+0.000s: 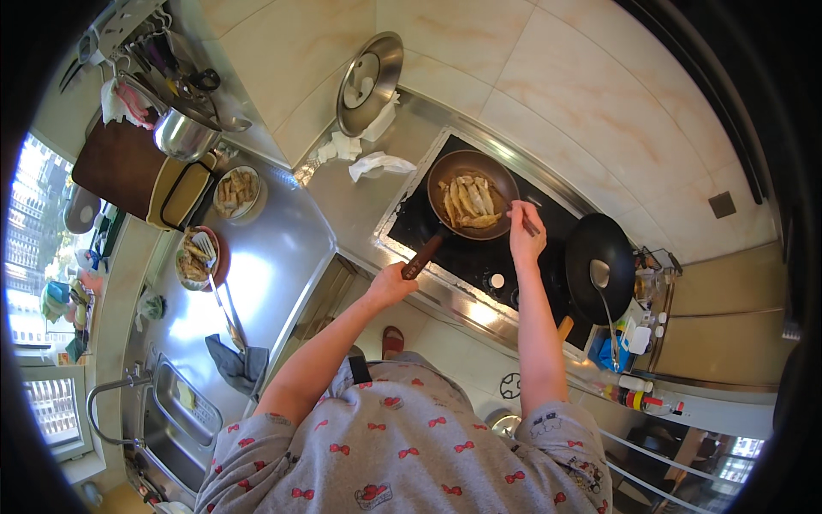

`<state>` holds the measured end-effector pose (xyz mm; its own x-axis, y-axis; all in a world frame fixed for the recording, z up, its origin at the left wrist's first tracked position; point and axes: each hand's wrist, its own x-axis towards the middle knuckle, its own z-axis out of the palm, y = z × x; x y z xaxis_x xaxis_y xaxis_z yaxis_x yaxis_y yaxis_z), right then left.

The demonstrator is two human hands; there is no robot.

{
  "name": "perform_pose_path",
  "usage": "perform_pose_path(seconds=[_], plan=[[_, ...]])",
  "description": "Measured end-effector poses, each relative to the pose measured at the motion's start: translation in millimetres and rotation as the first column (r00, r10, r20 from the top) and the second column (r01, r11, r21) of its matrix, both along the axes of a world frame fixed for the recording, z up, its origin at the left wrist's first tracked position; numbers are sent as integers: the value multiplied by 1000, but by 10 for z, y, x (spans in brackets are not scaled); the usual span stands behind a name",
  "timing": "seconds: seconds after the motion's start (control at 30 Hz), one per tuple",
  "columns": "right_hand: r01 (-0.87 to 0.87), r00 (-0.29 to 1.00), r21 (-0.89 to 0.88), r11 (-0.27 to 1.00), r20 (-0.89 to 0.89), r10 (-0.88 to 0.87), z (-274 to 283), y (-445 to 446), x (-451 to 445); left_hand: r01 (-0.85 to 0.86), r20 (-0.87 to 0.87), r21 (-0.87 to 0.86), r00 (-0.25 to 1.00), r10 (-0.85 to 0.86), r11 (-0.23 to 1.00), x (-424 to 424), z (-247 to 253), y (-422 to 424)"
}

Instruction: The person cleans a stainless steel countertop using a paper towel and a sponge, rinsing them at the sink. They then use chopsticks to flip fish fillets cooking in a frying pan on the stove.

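Note:
A brown frying pan (439, 168) sits on the black cooktop (411, 215) with several strips of browned, battered food (472, 196), possibly small fish, in it. My left hand (390, 284) is closed around the pan's brown handle (424, 255). Over the pan's right rim, my right hand (528, 234) grips brown chopsticks (532, 226). Their tips reach in among the strips, and whether they pinch one cannot be made out.
A black wok (587, 257) with a metal ladle (600, 275) stands on the right. A metal lid (385, 64) leans on the wall. At left are a plate (255, 200) and bowl (221, 270) of fried pieces, a spatula (221, 302), a grey cloth (237, 369) and a sink (170, 417).

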<state>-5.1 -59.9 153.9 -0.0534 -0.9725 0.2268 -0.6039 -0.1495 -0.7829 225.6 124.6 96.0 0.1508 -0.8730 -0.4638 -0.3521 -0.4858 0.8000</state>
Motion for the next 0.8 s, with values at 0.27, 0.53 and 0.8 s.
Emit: perform_pose_path(seconds=[0.27,0.53,0.8], plan=[[-155,988,-94,983,-17,154,-188,441,163,23,10,-36,1000,-22,999,18,-162,-14],[-126,905,-62,990,401,140,-80,608,-222,58,-30,158,998,-54,986,-3,-51,-225],[-26,841,-139,990,533,97,381,916,-439,44,28,-9,999,-44,999,59,327,-21]])
